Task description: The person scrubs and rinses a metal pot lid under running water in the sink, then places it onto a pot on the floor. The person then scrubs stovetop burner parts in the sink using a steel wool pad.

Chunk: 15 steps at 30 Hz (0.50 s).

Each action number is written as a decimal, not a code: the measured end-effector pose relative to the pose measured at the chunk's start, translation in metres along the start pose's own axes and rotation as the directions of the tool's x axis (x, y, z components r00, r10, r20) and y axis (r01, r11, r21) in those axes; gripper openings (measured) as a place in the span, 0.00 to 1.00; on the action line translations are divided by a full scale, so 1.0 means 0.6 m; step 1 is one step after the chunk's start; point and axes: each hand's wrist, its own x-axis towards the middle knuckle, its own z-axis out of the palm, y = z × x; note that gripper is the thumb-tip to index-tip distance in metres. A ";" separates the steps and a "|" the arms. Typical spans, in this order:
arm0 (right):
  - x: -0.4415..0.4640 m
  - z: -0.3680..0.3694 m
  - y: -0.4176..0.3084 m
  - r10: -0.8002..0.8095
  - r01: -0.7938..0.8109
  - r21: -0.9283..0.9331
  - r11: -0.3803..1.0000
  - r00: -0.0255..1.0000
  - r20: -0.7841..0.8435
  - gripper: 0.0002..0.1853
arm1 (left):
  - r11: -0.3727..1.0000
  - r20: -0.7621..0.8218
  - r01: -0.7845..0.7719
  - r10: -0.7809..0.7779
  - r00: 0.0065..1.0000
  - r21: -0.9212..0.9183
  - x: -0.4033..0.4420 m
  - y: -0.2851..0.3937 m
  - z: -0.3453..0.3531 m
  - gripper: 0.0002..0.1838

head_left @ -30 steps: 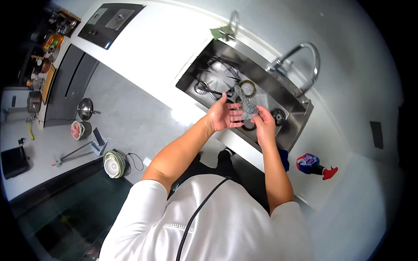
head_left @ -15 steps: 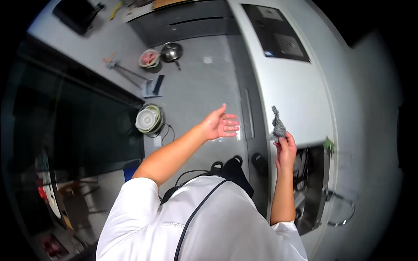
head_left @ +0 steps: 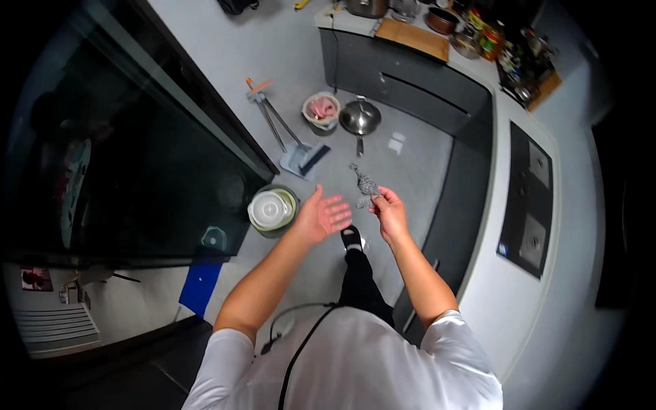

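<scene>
Jutting from right grip [head_left: 391, 216], grey scourer [head_left: 367, 185], edge pinched

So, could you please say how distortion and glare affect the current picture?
Head view: the white counter bows and the corners go black; head view: bright glints on the metal pan; head view: the grey scourer in the right hand is recognisable.

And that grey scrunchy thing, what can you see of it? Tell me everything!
The grey scrunchy thing looks like a steel-wool scourer: tangled and speckled, bunched at the bottom with a thin tail pointing up and left in the picture. The right hand pinches its lower edge, holding it above the floor. I can't tell whether it's wet.
</scene>
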 end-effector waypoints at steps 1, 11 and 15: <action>0.074 0.035 0.002 0.007 -0.007 -0.022 1.000 1.000 -0.017 0.17 | 1.000 -0.028 0.002 -0.003 1.000 -0.031 0.027 0.047 0.004 0.45; 0.737 0.274 0.027 -0.399 0.326 -0.783 0.530 0.910 0.108 0.18 | 0.976 -0.110 -0.142 0.125 0.986 -0.167 0.192 0.320 0.046 0.40; 0.677 0.246 0.048 -0.160 0.360 -0.743 0.565 0.931 0.329 0.15 | 0.967 -0.087 -0.185 0.172 0.981 -0.174 0.218 0.341 0.052 0.39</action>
